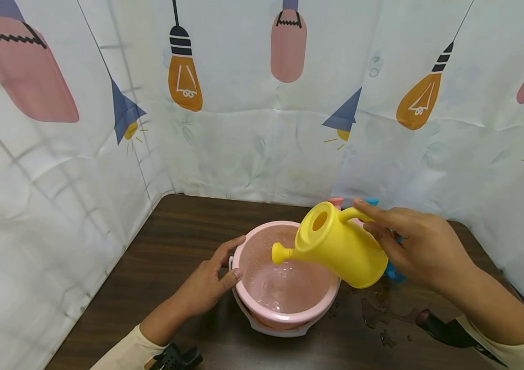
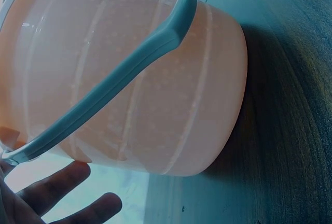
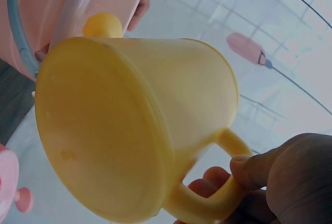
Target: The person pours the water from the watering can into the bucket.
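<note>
A pink bucket (image 1: 285, 314) stands upright with a little water and droplets inside. My left hand (image 1: 209, 281) holds its left rim, with thumb and index finger at the rim and other fingers (image 2: 57, 185) against or near its outer side. A pale handle (image 2: 119, 81) hangs down across the bucket's side. Above the right part of the bucket, my right hand (image 1: 412, 244) grips the loop handle of a yellow watering can (image 1: 347, 252). The can tilts left, its spout over the bucket's opening. In the right wrist view the thumb (image 3: 254, 172) presses on that handle.
Behind the can, partly hidden, are blue (image 1: 393, 273) and pink (image 1: 336, 201) objects. Spilled water (image 1: 382, 312) lies on the dark wooden table (image 1: 151, 267) right of the bucket. A printed white curtain (image 1: 243, 154) hangs along the back and sides.
</note>
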